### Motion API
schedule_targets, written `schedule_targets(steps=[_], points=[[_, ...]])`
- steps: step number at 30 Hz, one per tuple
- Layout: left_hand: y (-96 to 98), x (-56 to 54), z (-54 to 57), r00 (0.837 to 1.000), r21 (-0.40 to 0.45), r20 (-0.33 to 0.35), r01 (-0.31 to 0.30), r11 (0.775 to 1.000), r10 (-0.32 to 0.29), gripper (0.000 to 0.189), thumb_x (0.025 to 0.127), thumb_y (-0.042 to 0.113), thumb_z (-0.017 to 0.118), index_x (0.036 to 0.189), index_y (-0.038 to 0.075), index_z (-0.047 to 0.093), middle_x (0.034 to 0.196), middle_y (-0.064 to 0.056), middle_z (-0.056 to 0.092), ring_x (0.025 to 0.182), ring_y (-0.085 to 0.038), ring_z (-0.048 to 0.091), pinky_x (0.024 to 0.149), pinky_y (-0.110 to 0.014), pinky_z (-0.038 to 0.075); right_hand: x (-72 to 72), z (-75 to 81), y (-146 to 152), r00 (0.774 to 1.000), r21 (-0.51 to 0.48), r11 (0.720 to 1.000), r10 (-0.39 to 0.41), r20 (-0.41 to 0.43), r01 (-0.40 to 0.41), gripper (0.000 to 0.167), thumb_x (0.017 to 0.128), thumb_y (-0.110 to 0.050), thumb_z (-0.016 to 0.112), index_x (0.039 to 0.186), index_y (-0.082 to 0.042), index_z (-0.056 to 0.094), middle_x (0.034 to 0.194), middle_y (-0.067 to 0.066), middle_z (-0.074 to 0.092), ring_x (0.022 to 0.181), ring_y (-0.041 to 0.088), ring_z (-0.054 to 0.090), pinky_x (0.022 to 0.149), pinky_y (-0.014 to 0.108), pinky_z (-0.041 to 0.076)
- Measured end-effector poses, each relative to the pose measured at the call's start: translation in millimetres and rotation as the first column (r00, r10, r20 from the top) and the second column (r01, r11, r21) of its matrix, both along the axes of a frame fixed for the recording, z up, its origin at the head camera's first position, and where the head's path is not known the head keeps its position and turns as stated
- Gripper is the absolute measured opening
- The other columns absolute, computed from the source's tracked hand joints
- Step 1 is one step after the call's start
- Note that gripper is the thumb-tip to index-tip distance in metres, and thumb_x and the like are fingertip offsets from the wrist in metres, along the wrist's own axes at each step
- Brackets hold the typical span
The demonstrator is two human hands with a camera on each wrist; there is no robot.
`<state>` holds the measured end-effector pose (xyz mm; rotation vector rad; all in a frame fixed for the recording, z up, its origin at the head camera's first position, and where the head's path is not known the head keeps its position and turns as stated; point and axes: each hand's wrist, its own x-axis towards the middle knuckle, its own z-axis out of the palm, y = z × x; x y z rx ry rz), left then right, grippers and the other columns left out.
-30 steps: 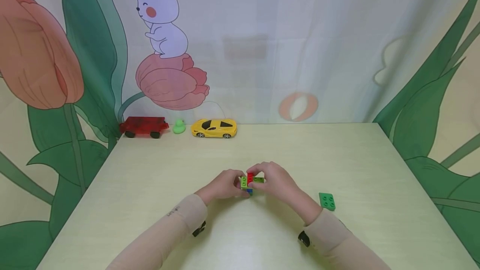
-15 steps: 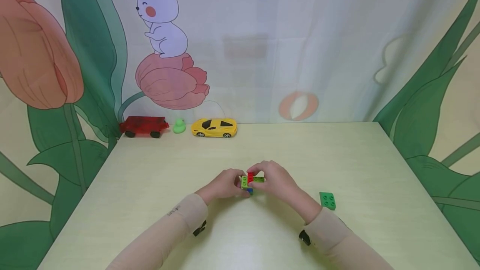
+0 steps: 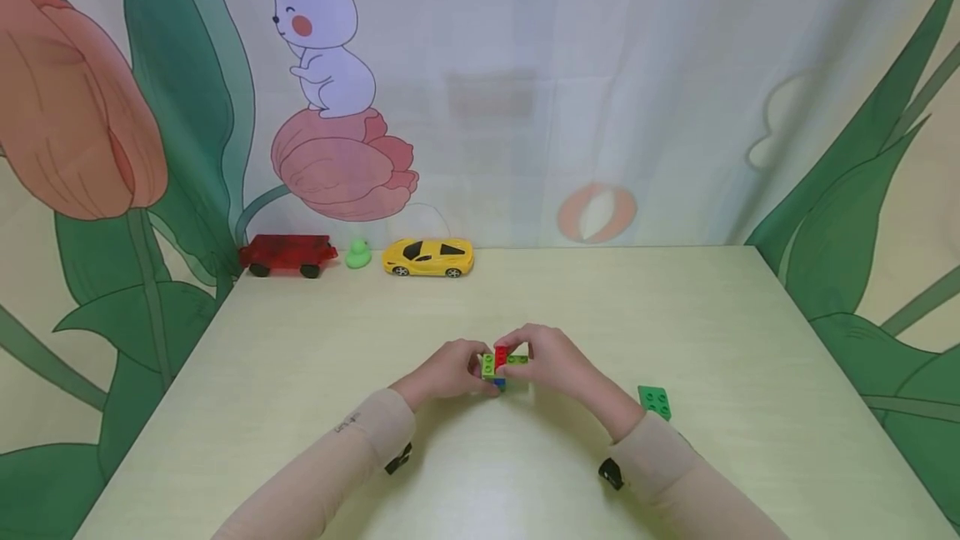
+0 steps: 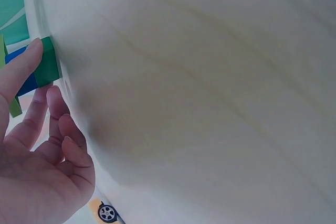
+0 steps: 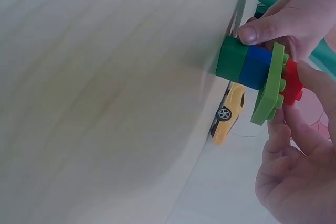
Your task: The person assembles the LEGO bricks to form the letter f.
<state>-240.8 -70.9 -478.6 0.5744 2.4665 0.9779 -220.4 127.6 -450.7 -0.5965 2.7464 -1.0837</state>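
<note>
Bricks joined in a short stack (image 3: 491, 366) sit between your two hands, near the middle of the desk (image 3: 712, 315), farther from its left and right edges than from the near one. From the bottom up, you have a dark green block (image 5: 231, 59), a blue block (image 5: 255, 67), a longer light green brick (image 5: 270, 87) lying across it and overhanging, and a red brick (image 5: 293, 82) on top. Your left hand (image 3: 450, 367) is clamped on the lower part, thumb pressed on the side where the dark green and blue meet, with the other fingers curled behind and beneath. Your right hand (image 3: 553, 361) pinches the red brick between thumb and fingers, its palm showing in the right wrist view. Whether the dark green block rests on the desk or hangs just above it is hard to tell from these angles. Near your right cuff (image 3: 660, 461), toward the desk's right edge, lies a loose green brick (image 3: 654, 402), studs up and well apart from the stack. Along the far edge you have a red toy car (image 3: 288, 255) at the far left corner, then a green duck (image 3: 358, 254), then a yellow car (image 3: 428, 257), in front of a printed curtain (image 3: 675, 107).
</note>
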Motion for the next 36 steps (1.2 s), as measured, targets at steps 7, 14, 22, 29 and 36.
schedule_targets(steps=[7,14,22,29,36], points=[[0.6,0.3,-0.3,1.000,-0.001,0.004,-0.005,1.000,0.005,0.030,0.078,0.027,0.082,0.098,0.015,0.062,0.068,-0.001,0.052,0.064,-0.014,0.047,0.058,-0.027,0.038,-2.0,-0.3,0.2,1.000,0.013,1.000,0.006,-0.011,-0.006,0.031,0.077,-0.024,0.083,0.105,-0.016,0.073,0.092,-0.011,0.064,0.068,0.015,0.048,0.058,0.028,0.040],[0.9,0.4,0.0,1.000,-0.006,-0.007,-0.001,1.000,0.001,0.029,0.078,0.027,0.082,0.096,0.015,0.062,0.068,0.000,0.051,0.063,-0.014,0.047,0.058,-0.027,0.038,-4.0,1.3,0.5,1.000,0.015,1.000,0.003,0.000,-0.003,0.031,0.076,-0.025,0.084,0.104,-0.017,0.074,0.090,-0.010,0.066,0.067,0.015,0.047,0.056,0.028,0.038],[0.9,-0.1,-0.3,1.000,-0.007,-0.026,0.014,1.000,-0.014,0.029,0.078,0.027,0.082,0.092,0.014,0.061,0.066,0.001,0.051,0.061,-0.013,0.046,0.057,-0.027,0.037,-4.7,1.9,1.0,0.999,0.001,1.000,0.026,-0.024,-0.026,0.030,0.074,-0.029,0.085,0.101,-0.019,0.076,0.089,-0.012,0.066,0.062,0.014,0.045,0.051,0.026,0.035],[0.6,-0.8,-1.6,0.999,-0.004,-0.028,0.017,1.000,-0.017,0.029,0.077,0.026,0.083,0.094,0.014,0.061,0.066,0.001,0.051,0.060,-0.012,0.045,0.057,-0.027,0.037,-4.3,1.4,3.0,0.999,-0.005,1.000,0.026,-0.021,-0.026,0.031,0.074,-0.028,0.085,0.102,-0.020,0.076,0.090,-0.012,0.067,0.062,0.014,0.044,0.050,0.025,0.033],[0.0,-1.2,-2.2,0.999,0.001,-0.026,0.021,1.000,-0.021,0.030,0.078,0.026,0.082,0.095,0.014,0.062,0.067,0.000,0.053,0.060,-0.012,0.046,0.057,-0.026,0.038,-5.0,0.0,2.9,1.000,-0.030,0.999,0.025,0.006,-0.025,0.031,0.075,-0.027,0.084,0.103,-0.017,0.076,0.091,-0.008,0.067,0.064,0.014,0.044,0.052,0.026,0.035]])
